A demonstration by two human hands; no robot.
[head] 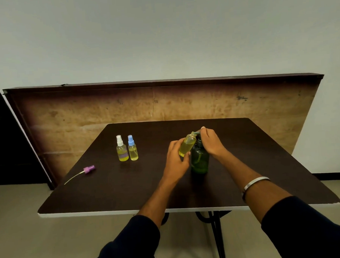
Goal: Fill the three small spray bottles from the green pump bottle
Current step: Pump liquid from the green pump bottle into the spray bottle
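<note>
The green pump bottle (200, 160) stands on the dark table (129, 190), right of centre. My right hand (211, 141) rests on its pump head, fingers curled over the nozzle. My left hand (175, 158) grips an uncapped small spray bottle (187, 144) of yellow liquid, tilted with its mouth up at the nozzle. Two more small spray bottles stand upright to the left, holding yellow liquid: one with a white cap (121, 149), one with a blue cap (132, 149). A purple spray cap (89, 169) with its dip tube lies further left.
A wooden board (164, 103) leans upright against the wall behind the table. The table's white front edge (110, 212) runs close to me. A dark doorway or cabinet (6, 147) is at the far left.
</note>
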